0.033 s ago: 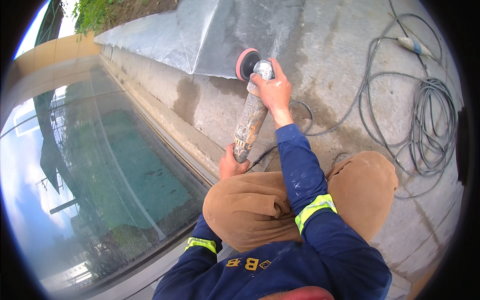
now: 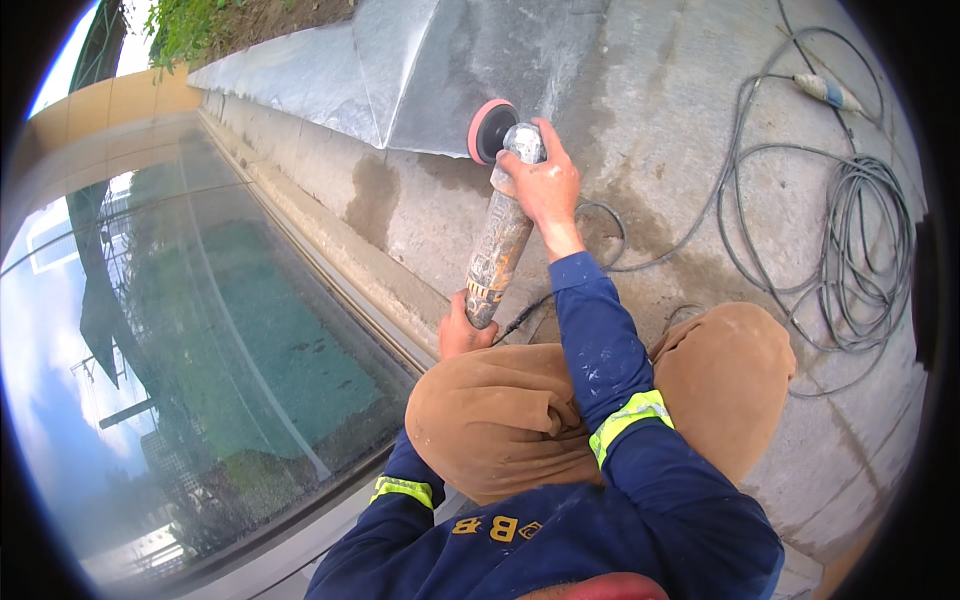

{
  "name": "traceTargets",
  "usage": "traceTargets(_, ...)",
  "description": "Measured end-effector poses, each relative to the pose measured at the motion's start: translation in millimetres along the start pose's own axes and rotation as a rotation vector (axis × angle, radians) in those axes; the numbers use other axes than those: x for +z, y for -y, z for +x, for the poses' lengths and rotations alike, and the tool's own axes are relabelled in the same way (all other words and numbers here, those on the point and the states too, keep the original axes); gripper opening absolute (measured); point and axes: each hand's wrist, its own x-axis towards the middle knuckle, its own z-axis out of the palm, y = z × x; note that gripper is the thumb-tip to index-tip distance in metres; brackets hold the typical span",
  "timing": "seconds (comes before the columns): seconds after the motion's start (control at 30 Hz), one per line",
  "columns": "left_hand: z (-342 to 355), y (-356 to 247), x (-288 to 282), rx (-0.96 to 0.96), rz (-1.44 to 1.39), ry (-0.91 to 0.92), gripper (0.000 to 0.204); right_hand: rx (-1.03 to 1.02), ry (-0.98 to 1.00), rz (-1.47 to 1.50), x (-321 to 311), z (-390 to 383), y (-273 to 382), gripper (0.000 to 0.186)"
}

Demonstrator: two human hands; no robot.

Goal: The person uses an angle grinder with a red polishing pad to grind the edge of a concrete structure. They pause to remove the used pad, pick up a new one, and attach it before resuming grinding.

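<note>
A dusty handheld polisher (image 2: 500, 240) with a round pink pad (image 2: 488, 130) lies across both my hands. My right hand (image 2: 542, 182) grips its head, near the pad. Lower down, my left hand (image 2: 460, 330) is closed around the rear end of the body, where the cord leaves. The pad rests against the lower edge of a sloping grey stone slab (image 2: 440, 70). I crouch on a concrete ledge (image 2: 660, 130), with my knees in brown trousers (image 2: 500, 420) just below the tool.
A long grey cable (image 2: 850, 240) lies in loose coils on the concrete at the right, with a plug joint (image 2: 828, 92) at the top. A large reflective glass pane (image 2: 200, 350) fills the left side beyond the ledge's edge. Green plants (image 2: 190, 25) grow at the top left.
</note>
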Motion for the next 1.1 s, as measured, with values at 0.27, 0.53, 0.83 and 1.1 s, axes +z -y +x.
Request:
traceTargets(0.27,10.7,-15.7,-12.1,0.004,0.015,0.017,0.067,0.032,0.008,0.061,-6.6,14.9,10.7,0.063)
traceTargets(0.53,-1.5,1.9,1.4,-0.032,0.016,-0.030,0.066,-0.005,0.046,0.058,-4.4,-5.3,13.7,0.065)
traceTargets(0.83,5.7,-17.7,-5.1,0.017,0.055,0.032,0.066,0.042,0.020,0.023,-5.9,13.8,0.4,0.065)
traceTargets(1.1,8.2,-20.7,-20.2,0.017,0.025,0.006,0.069,-0.020,0.022,0.092,-9.8,10.4,26.2,0.064)
